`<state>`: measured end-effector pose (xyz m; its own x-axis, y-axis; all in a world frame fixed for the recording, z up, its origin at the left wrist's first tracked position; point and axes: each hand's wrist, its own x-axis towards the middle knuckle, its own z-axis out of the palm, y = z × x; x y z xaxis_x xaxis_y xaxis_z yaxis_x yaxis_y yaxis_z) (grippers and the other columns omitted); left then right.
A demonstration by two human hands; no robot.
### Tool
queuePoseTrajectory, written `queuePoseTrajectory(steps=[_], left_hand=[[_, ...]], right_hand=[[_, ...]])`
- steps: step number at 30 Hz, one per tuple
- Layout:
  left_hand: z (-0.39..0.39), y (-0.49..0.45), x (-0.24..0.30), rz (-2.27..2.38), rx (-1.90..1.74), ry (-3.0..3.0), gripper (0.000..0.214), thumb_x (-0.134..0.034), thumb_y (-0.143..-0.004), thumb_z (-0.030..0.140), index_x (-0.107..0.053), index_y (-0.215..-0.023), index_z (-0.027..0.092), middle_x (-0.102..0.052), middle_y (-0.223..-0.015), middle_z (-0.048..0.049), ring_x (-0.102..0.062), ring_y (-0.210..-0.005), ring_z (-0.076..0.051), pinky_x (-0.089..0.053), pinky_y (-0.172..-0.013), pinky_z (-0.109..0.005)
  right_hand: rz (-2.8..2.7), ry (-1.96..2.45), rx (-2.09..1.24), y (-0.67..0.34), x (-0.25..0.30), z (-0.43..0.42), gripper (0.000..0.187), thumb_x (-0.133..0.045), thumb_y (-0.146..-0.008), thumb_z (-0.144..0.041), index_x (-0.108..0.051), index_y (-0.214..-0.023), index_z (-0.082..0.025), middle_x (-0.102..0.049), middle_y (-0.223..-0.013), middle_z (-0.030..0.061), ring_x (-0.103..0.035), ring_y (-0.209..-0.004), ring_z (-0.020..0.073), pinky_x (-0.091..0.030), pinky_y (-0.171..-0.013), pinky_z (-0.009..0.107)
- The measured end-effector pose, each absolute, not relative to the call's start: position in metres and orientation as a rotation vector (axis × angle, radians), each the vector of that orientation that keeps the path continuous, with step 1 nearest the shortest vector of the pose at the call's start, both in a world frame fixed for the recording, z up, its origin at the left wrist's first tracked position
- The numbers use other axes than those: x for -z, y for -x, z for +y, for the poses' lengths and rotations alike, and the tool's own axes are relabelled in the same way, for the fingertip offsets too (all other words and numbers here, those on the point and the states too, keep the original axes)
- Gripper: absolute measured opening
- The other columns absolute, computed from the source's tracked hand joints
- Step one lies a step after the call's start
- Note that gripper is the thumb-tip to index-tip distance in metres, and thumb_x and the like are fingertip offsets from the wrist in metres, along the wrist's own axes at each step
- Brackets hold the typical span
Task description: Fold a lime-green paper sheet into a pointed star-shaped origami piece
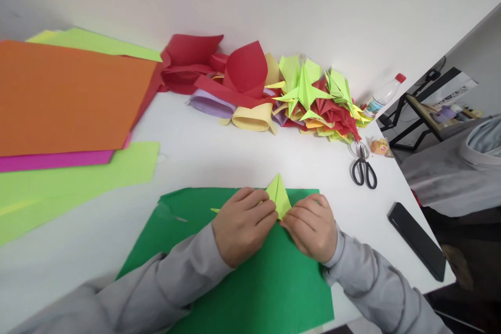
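A small folded yellow-green paper [278, 194] with a pointed top and a crease down its middle stands between my hands. My left hand [246, 223] is closed on its left side, the fingers curled over the lower part. At its lower right corner my right hand [312, 225] pinches the paper. Both hands rest over a green sheet [250, 292] on the white table. A thin yellow-green tip [215, 210] shows left of my left hand; whether it belongs to the same paper I cannot tell.
Large orange sheets [70, 99] and yellow-green sheets [78, 177] lie at left. Rolled red paper [246, 70] and a heap of folded paper pieces [305, 91] line the back. Black-handled scissors [364, 169], a bottle [381, 96] and a black case [417, 240] are at right, beside another person's sleeve [442, 167].
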<state>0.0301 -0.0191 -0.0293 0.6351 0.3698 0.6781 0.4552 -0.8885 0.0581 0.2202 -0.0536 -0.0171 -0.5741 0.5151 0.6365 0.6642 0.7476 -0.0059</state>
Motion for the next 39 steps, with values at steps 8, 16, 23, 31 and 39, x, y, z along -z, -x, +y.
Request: queuePoseTrajectory(steps=[8, 16, 23, 31, 39], left_hand=[[-0.021, -0.033, 0.034, -0.620, 1.072, 2.789, 0.030, -0.039, -0.088, 0.004, -0.047, -0.063, 0.017, -0.049, -0.059, 0.0012, -0.046, -0.066, -0.015, -0.032, -0.062, -0.035], [-0.017, -0.032, 0.032, -0.704, 1.243, 2.786, 0.024, -0.053, -0.087, 0.015, -0.054, -0.063, 0.017, -0.057, -0.065, -0.0019, -0.051, -0.073, -0.018, -0.036, -0.065, -0.033], [-0.017, -0.031, 0.029, -0.693, 1.263, 2.785, 0.019, -0.050, -0.086, 0.008, -0.058, -0.072, 0.018, -0.063, -0.068, -0.0010, -0.054, -0.073, -0.017, -0.035, -0.064, -0.031], [-0.021, -0.033, 0.034, -0.577, 1.302, 2.783, 0.026, -0.038, -0.086, 0.003, -0.052, -0.070, 0.017, -0.058, -0.060, 0.0002, -0.056, -0.068, -0.016, -0.031, -0.061, -0.034], [-0.022, -0.031, 0.021, -0.455, 1.369, 2.801, 0.016, -0.046, -0.085, 0.003, -0.056, -0.086, 0.015, -0.068, -0.076, -0.0019, -0.059, -0.075, -0.016, -0.040, -0.067, -0.032]], right_hand=[[-2.338, 0.869, 0.293, -0.215, 0.013, -0.055, 0.019, -0.053, -0.090, -0.011, -0.062, -0.074, -0.015, -0.067, -0.072, 0.0020, -0.057, -0.072, 0.0144, -0.039, -0.067, 0.032], [-2.305, 0.867, 0.317, -0.219, 0.015, -0.055, 0.021, -0.056, -0.091, -0.014, -0.061, -0.071, -0.016, -0.069, -0.073, -0.0003, -0.058, -0.075, 0.0127, -0.041, -0.075, 0.033], [-2.294, 0.877, 0.325, -0.220, 0.016, -0.055, 0.013, -0.058, -0.091, -0.015, -0.062, -0.079, -0.016, -0.071, -0.076, 0.0001, -0.060, -0.076, 0.0125, -0.043, -0.079, 0.034], [-2.277, 0.847, 0.313, -0.217, 0.013, -0.058, 0.015, -0.060, -0.088, -0.013, -0.062, -0.074, -0.016, -0.070, -0.074, -0.0003, -0.061, -0.075, 0.0125, -0.044, -0.076, 0.033], [-2.284, 0.785, 0.387, -0.222, 0.014, -0.061, 0.020, -0.059, -0.088, -0.012, -0.061, -0.069, -0.018, -0.071, -0.076, -0.0014, -0.063, -0.081, 0.0122, -0.043, -0.083, 0.034]])
